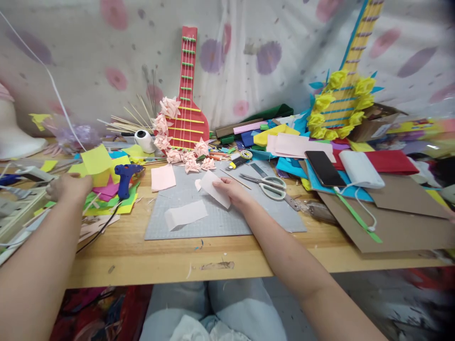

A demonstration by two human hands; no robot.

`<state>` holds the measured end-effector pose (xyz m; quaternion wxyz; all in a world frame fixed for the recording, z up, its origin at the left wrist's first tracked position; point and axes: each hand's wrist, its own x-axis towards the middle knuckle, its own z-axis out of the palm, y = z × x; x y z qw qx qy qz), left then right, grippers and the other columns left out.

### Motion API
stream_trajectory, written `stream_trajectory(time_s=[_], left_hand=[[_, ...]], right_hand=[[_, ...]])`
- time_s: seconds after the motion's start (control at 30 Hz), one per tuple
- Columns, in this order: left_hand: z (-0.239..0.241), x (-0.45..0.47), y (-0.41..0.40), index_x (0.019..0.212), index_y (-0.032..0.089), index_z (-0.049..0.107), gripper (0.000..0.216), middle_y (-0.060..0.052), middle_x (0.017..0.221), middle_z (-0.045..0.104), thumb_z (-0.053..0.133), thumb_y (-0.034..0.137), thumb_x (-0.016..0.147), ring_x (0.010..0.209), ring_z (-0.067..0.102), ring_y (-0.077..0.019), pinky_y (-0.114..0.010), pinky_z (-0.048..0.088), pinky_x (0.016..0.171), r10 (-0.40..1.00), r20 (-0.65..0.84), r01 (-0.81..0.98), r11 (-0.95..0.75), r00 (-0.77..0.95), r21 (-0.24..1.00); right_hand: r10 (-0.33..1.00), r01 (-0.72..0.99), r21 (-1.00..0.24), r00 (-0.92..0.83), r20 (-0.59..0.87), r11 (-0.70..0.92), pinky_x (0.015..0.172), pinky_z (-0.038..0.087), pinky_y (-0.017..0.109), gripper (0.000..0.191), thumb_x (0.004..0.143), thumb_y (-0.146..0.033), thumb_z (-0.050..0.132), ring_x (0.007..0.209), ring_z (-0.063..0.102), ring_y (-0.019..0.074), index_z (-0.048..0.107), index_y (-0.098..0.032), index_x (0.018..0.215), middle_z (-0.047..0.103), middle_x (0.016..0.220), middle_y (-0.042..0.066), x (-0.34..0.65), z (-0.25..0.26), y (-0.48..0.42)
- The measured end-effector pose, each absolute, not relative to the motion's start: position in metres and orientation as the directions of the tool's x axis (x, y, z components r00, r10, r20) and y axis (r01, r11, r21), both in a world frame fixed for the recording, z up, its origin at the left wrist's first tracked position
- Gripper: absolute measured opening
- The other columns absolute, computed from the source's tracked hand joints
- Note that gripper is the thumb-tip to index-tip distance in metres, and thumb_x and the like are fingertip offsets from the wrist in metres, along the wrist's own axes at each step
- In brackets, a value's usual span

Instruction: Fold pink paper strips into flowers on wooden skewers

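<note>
My right hand [232, 192] pinches a white paper strip [215, 189] above the grey cutting mat [227, 227]. Another white paper strip [186, 214], curled at one end, lies on the mat. A pink paper square [163, 177] rests at the mat's upper left edge. Scissors with pale handles [272, 188] and a metal ruler [261, 170] are right of my right hand. My left hand [69, 186] reaches to the far left, between a power strip [21, 208] and yellow paper pieces [96, 160]; its fingers are curled and blurred, and what they touch is hidden. A blue glue gun [125, 180] stands beside it.
A red paper guitar [188, 116] with pink flowers stands behind the mat, a yellow paper one [350, 90] at back right. A phone [324, 168], a white power bank [361, 169] with a cable and brown cardboard [387, 222] lie right. Coloured sheets [273, 135] pile up behind.
</note>
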<state>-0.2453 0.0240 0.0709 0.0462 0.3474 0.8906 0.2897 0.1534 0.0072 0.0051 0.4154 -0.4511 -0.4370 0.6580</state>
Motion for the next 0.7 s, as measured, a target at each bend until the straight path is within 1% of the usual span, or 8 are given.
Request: stream_trajectory(time_s=[0.07,0.1,0.23,0.3,0.4,0.47,0.6,0.7], left_hand=[[0.073,-0.234,0.019,0.099,0.014,0.047,0.052,-0.018,0.131,0.027,0.064,0.023,0.05,0.119,0.024,-0.039,-0.057,0.018,0.092,0.534,0.044,0.487,0.731,-0.845,0.478],[0.074,-0.226,0.017,0.105,0.016,0.046,0.058,-0.016,0.133,0.025,0.064,0.024,0.051,0.12,0.024,-0.0371,-0.056,0.018,0.093,0.522,0.126,0.511,0.708,-0.844,0.488],[0.073,-0.18,0.01,0.114,0.019,0.042,0.054,-0.012,0.131,0.032,0.057,0.023,0.062,0.119,0.029,-0.0277,-0.046,0.022,0.097,0.572,0.618,0.839,0.303,-0.54,0.452],[0.066,-0.15,0.009,0.103,0.017,0.05,0.034,-0.01,0.11,0.051,0.049,0.022,0.069,0.107,0.042,-0.0231,-0.038,0.032,0.091,0.73,0.631,0.942,0.056,-0.264,0.33],[0.052,-0.101,0.004,0.082,0.021,0.056,0.016,-0.005,0.089,0.058,0.044,0.028,0.073,0.092,0.049,-0.0203,-0.032,0.036,0.083,0.901,0.306,0.911,-0.372,0.308,0.18],[0.044,-0.075,-0.002,0.084,0.022,0.057,0.022,-0.005,0.089,0.057,0.049,0.038,0.071,0.092,0.05,-0.0205,-0.03,0.038,0.078,0.879,0.077,0.855,-0.476,0.471,0.204],[0.042,-0.048,-0.009,0.097,0.022,0.053,0.049,-0.007,0.099,0.055,0.064,0.042,0.053,0.087,0.054,-0.0213,-0.029,0.04,0.073,0.895,-0.182,0.9,-0.358,0.407,0.249],[0.048,-0.041,-0.006,0.1,0.019,0.051,0.06,-0.009,0.097,0.058,0.067,0.043,0.048,0.082,0.057,-0.0234,-0.029,0.041,0.065,0.916,-0.304,0.96,-0.219,0.264,0.174]], right_hand=[[0.942,-0.144,-0.954,-0.249,-0.223,-0.263,0.045,0.033,0.02,0.026,0.061,-0.034,0.065,0.051,0.051,0.0094,0.058,-0.015,0.077,0.061,0.065,0.001,0.152,0.005,0.006],[0.944,-0.139,-0.955,-0.243,-0.222,-0.261,0.045,0.033,0.02,0.027,0.06,-0.034,0.065,0.051,0.051,0.0093,0.058,-0.015,0.077,0.061,0.065,0.001,0.152,0.005,0.006],[0.95,-0.132,-0.956,-0.211,-0.232,-0.263,0.046,0.034,0.02,0.026,0.06,-0.035,0.065,0.052,0.051,0.0092,0.057,-0.016,0.077,0.06,0.064,0.0,0.151,0.007,0.004],[0.952,-0.132,-0.957,-0.202,-0.229,-0.258,0.047,0.035,0.02,0.025,0.061,-0.035,0.064,0.053,0.052,0.0096,0.057,-0.016,0.077,0.061,0.065,0.0,0.151,0.007,0.004],[0.955,-0.141,-0.956,-0.183,-0.232,-0.259,0.049,0.036,0.021,0.024,0.061,-0.032,0.063,0.055,0.053,0.0103,0.057,-0.017,0.078,0.062,0.067,0.0,0.153,0.007,0.005],[0.958,-0.146,-0.955,-0.165,-0.233,-0.257,0.049,0.036,0.021,0.023,0.06,-0.031,0.063,0.056,0.052,0.0103,0.058,-0.018,0.078,0.062,0.067,-0.001,0.158,0.008,0.006],[0.969,-0.031,-0.983,-0.177,-0.173,-0.182,0.051,0.034,0.022,0.023,0.058,-0.032,0.065,0.056,0.05,0.0101,0.061,-0.016,0.074,0.062,0.068,0.0,0.171,0.015,0.008],[0.974,0.16,-0.982,-0.184,-0.131,-0.102,0.052,0.032,0.022,0.023,0.057,-0.034,0.065,0.056,0.048,0.0099,0.062,-0.016,0.071,0.06,0.065,-0.001,0.179,0.019,0.009]])
